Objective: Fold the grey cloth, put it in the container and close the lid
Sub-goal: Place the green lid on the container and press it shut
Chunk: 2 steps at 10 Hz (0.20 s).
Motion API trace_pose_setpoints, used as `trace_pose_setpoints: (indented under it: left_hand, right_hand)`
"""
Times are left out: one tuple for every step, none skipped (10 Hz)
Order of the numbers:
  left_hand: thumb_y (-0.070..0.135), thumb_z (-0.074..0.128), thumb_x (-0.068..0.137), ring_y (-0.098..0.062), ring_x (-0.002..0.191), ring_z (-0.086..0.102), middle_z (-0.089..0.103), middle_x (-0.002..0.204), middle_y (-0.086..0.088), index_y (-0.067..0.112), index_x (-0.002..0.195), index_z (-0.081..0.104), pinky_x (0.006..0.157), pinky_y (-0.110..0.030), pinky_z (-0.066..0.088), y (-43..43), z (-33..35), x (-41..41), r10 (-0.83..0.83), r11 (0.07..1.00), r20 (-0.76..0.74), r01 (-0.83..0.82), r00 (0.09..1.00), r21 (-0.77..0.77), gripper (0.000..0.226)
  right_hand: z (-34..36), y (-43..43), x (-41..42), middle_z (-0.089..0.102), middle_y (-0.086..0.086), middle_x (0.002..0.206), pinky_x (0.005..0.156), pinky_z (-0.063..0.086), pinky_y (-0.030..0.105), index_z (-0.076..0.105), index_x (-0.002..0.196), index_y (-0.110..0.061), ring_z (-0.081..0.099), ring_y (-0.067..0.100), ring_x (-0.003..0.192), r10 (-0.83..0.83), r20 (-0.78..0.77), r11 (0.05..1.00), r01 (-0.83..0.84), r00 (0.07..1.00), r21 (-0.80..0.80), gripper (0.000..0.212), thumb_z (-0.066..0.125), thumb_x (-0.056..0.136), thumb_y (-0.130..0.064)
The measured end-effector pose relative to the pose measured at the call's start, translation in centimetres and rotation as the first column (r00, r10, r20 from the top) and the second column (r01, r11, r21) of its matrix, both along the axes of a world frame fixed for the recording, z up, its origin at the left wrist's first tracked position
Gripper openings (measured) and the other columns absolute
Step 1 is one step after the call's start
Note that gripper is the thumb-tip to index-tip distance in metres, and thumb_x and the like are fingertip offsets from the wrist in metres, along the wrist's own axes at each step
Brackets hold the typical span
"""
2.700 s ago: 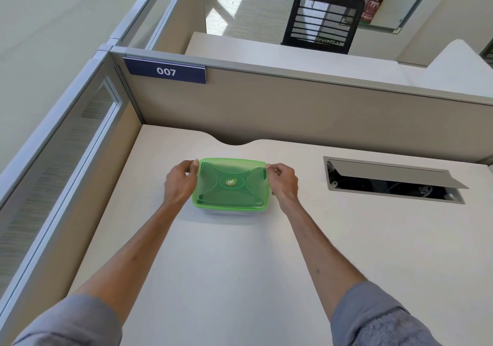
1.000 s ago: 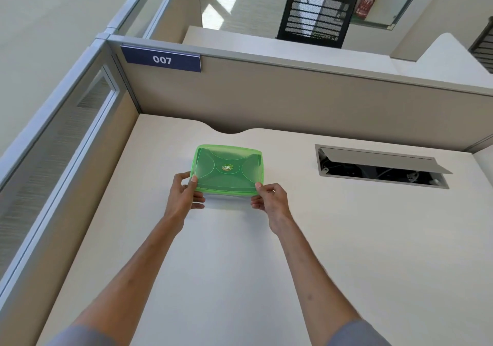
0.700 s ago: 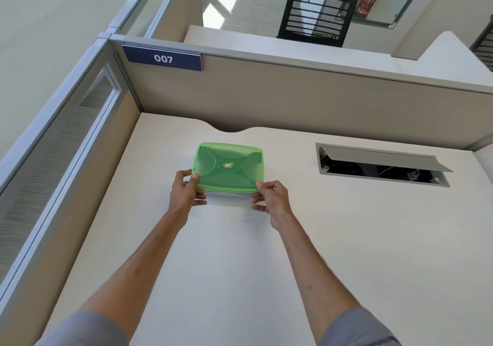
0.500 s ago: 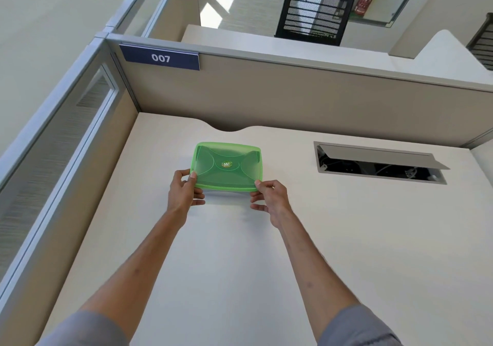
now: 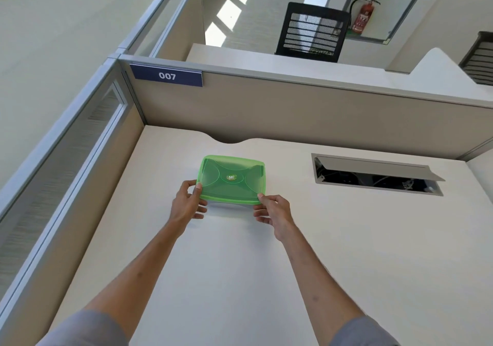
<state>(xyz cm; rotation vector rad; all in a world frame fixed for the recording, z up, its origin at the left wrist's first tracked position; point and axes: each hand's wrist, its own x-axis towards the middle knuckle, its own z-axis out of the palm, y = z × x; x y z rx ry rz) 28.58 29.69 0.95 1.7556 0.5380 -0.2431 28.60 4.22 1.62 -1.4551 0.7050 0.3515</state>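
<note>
moved from the lid's (image 5: 232,177) side edges to near corners, fingers (image 5: 198,187) of both hands clamped there, pressing shut; cloth unseen.

The lid (image 5: 232,177) looks translucent glossy green plastic; the desk (image 5: 240,265) is smooth matt off-white laminate

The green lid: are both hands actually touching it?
Touching. The head view shows the left hand thumb on the green lid's near left corner, and the right hand thumb on its near right corner.
</note>
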Motion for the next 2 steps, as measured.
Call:
trace_pose_setpoints:
  left_hand:
    - [0.060,0.038,0.113,-0.039,0.101,0.077,0.078,0.115,-0.019,0.018,0.151,0.050,0.088,-0.051,0.065,-0.4,0.7,-0.2,-0.047,0.974,-0.027,0.052,0.999,0.221,0.058]
    - [0.055,0.037,0.114,-0.043,0.140,0.055,0.057,0.153,-0.021,0.013,0.159,0.043,0.111,-0.059,0.051,-1.6,1.0,-0.9,-0.077,0.858,0.021,0.055,0.997,0.510,0.062]
  right_hand:
    - [0.5,-0.6,0.0,0.080,0.023,0.107,0.078,0.065,0.048,0.060,0.121,0.000,0.070,0.032,0.071,0.067,0.018,0.987,-0.063,0.998,-0.149,0.035,0.073,0.104,-0.028]
    - [1.4,-0.4,-0.2,0.073,0.010,0.123,0.096,0.060,0.049,0.060,0.128,-0.010,0.073,0.033,0.107,0.269,0.064,0.805,-0.188,0.961,-0.562,0.037,0.071,0.104,-0.035]
